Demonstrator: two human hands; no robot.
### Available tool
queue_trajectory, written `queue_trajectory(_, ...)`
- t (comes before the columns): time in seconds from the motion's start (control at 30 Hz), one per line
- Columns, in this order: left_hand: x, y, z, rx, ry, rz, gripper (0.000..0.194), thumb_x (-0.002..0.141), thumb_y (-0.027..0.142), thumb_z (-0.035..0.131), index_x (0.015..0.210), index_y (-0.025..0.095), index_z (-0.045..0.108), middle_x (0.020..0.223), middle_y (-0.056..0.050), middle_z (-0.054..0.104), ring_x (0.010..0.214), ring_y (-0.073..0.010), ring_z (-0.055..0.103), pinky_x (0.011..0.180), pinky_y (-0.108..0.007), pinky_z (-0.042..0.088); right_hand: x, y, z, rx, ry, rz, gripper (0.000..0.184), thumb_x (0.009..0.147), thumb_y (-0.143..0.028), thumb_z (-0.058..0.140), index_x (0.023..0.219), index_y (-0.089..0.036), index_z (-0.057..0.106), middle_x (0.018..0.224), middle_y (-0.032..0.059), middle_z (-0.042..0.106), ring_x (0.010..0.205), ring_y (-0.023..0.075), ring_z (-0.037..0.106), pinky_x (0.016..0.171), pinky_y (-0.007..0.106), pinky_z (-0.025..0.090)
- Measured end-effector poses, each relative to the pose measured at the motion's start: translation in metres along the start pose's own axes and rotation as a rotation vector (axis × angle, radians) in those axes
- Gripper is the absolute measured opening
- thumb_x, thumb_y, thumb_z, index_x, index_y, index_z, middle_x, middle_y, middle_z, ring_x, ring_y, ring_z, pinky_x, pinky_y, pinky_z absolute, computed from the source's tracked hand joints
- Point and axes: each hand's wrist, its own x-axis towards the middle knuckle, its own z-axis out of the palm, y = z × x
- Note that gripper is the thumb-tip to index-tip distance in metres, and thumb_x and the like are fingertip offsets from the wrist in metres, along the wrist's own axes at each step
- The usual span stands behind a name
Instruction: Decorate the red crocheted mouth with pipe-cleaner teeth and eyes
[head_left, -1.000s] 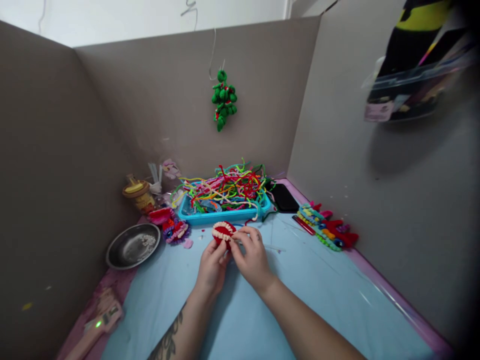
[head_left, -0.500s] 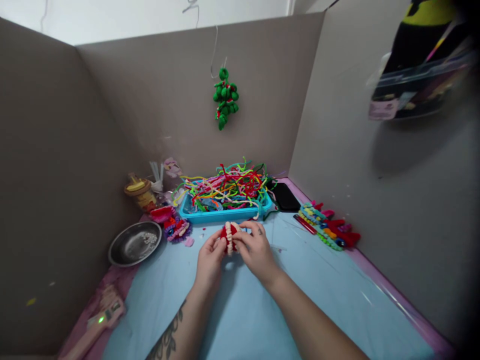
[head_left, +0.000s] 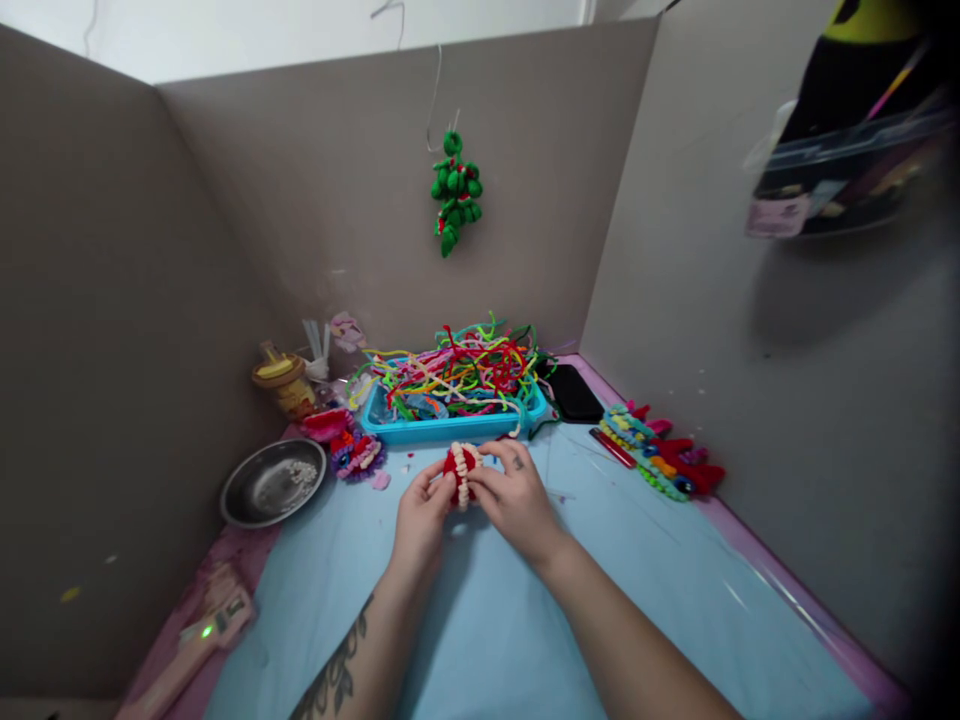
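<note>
Both hands hold a small red pipe-cleaner ball [head_left: 457, 464] with a cream fuzzy band around it, just above the light blue mat [head_left: 525, 620]. My left hand [head_left: 418, 518] grips its left side with the thumb and fingers. My right hand [head_left: 514, 500] pinches the right side, fingers curled over the cream band. The band stands upright between the two hands. Right behind the ball sits a blue tray [head_left: 450, 425] heaped with pipe cleaners of many colours.
A steel bowl [head_left: 271, 483] with small white bits lies at the left, a purple-and-red craft piece [head_left: 352, 452] beside it. A yellow-lidded jar [head_left: 281, 380], a black phone [head_left: 574, 392], finished colourful pieces [head_left: 660, 460], a pink glue gun [head_left: 202, 640] and a hanging green ornament [head_left: 454, 190] surround the cardboard-walled space.
The red ball has been turned in my hands: its cream band lay across the top a second ago and now stands upright. Both hands stayed in place.
</note>
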Motion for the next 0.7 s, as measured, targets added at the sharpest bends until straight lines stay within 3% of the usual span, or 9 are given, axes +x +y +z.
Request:
queue_trajectory(0.43,0.0031,-0.0025,-0.0030,0.069,0.011,-0.007,0.060,0.058,0.038,0.077,0.107,0.009,0.059,0.064,-0.003,0.068,0.049,-0.0108,0.056,0.053,-0.022,0.041,-0.0018,0.0019,0.0022,-0.055,-0.050,-0.034,0.013,0.081,-0.016,0.060,0.081,-0.024,0.071,0.106,0.0060,0.062,0.101,0.0237,0.045,0.086,0.041,0.045)
queue_trajectory(0.7,0.0022,-0.0053,-0.0031,0.035,0.024,-0.028,0.061,0.060,0.033,0.077,0.111,0.009,0.053,0.069,-0.005,0.070,0.053,-0.0118,0.059,0.054,-0.021,0.042,-0.0013,-0.0034,0.0026,-0.056,-0.063,-0.021,0.014,0.082,-0.015,0.057,0.085,-0.022,0.068,0.106,0.0071,0.061,0.100,0.0242,0.048,0.085,0.042,0.045)
